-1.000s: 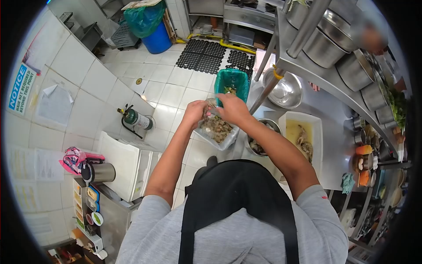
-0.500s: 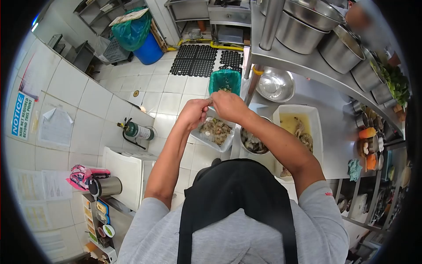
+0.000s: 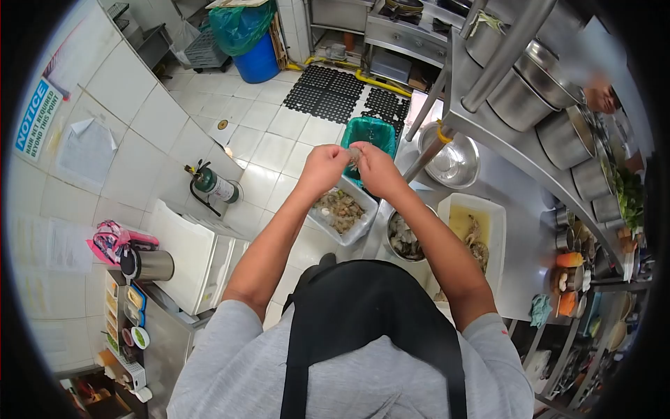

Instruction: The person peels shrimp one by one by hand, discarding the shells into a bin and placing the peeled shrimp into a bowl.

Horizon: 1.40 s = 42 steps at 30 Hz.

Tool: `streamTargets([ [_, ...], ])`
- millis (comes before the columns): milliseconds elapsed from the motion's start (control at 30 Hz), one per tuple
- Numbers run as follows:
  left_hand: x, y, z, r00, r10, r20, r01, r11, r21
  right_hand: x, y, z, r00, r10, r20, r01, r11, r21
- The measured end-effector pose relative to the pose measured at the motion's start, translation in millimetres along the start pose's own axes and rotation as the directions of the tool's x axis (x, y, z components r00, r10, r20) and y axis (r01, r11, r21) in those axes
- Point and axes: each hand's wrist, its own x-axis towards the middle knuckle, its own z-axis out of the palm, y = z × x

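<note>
My left hand and my right hand meet in front of me with fingers pinched. Between them is a small greyish shrimp, its legs dangling; both hands appear to grip it. Just below sits a white tub of shrimp pieces and shells. A steel bowl of grey shrimp is under my right forearm, partly covered by it. Beyond my hands stands a bin with a green liner.
At right, a white container holds yellowish liquid and seafood on the steel counter. Behind it is a large steel bowl. A shelf post rises near my right hand. A fire extinguisher is at left.
My view has turned, shifting the surroundings. My hands have drawn slightly apart, and the shrimp between them now shows clearly.
</note>
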Motion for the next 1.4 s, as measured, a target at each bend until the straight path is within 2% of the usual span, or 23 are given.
streamTargets([
  [67, -7, 17, 0, 0.997, 0.075, 0.017, -0.077, 0.975, 0.209, 1, -8, -1, 1.0, -0.013, 0.013, 0.015, 0.995, -0.101],
  [100, -6, 15, 2, 0.995, 0.099, 0.021, -0.102, 0.973, 0.208, 0, -10, -2, 1.0, -0.016, 0.017, 0.019, 0.988, -0.151],
  [167, 0, 6, 0, 0.988, 0.15, 0.025, -0.151, 0.966, 0.207, -2, -9, -5, 0.999, 0.029, -0.015, -0.029, 1.0, 0.004],
  [200, 3, 3, -4, 0.993, 0.092, 0.079, -0.099, 0.992, 0.085, -1, -10, -6, 0.998, 0.05, -0.027, -0.048, 0.995, 0.084],
  [267, 7, -3, -15, 0.981, -0.001, 0.196, 0.032, 0.988, -0.152, 0, -8, -13, 0.977, 0.204, 0.068, -0.215, 0.908, 0.359],
  [333, 5, -5, -24, 0.951, -0.024, 0.308, 0.128, 0.938, -0.323, 3, -13, -16, 0.935, 0.305, 0.18, -0.35, 0.724, 0.594],
  [400, 3, -5, -29, 0.923, -0.004, 0.385, 0.187, 0.879, -0.439, 1, -19, -19, 0.89, 0.356, 0.283, -0.433, 0.469, 0.77],
  [500, 0, -6, -29, 0.903, 0.049, 0.426, 0.204, 0.825, -0.528, -6, -18, -16, 0.854, 0.343, 0.391, -0.465, 0.169, 0.869],
  [533, 0, -8, -29, 0.901, 0.058, 0.43, 0.203, 0.819, -0.537, -8, -17, -17, 0.86, 0.277, 0.428, -0.461, 0.065, 0.885],
  [667, -1, -6, -32, 0.894, 0.046, 0.445, 0.2, 0.849, -0.489, -11, -14, -22, 0.817, 0.279, 0.505, -0.54, 0.061, 0.84],
  [767, -3, 10, -36, 0.898, 0.11, 0.427, -0.007, 0.971, -0.237, -9, -20, -34, 0.76, 0.242, 0.604, -0.632, 0.056, 0.773],
  [833, -4, 17, -31, 0.902, 0.125, 0.414, -0.064, 0.985, -0.158, -7, -19, -34, 0.701, 0.271, 0.66, -0.697, 0.064, 0.714],
  [933, -9, 33, -21, 0.913, 0.169, 0.372, -0.199, 0.979, 0.042, -5, -13, -24, 0.681, 0.314, 0.661, -0.728, 0.204, 0.654],
  [967, -12, 37, -17, 0.915, 0.191, 0.355, -0.247, 0.961, 0.121, -5, -8, -17, 0.709, 0.349, 0.613, -0.701, 0.245, 0.67],
  [1067, -15, 39, -7, 0.938, 0.172, 0.302, -0.266, 0.915, 0.303, -4, 1, -2, 0.763, 0.439, 0.475, -0.635, 0.369, 0.679],
  [1167, -22, 43, 1, 0.956, 0.162, 0.244, -0.242, 0.905, 0.349, -2, 1, 1, 0.791, 0.493, 0.364, -0.59, 0.456, 0.666],
  [1333, -16, 21, 10, 0.971, 0.166, 0.172, -0.204, 0.952, 0.229, 9, 5, 5, 0.818, 0.543, 0.188, -0.493, 0.495, 0.715],
  [1400, -16, 18, 11, 0.981, 0.132, 0.142, -0.157, 0.971, 0.18, 15, 3, 1, 0.827, 0.529, 0.193, -0.486, 0.498, 0.718],
])
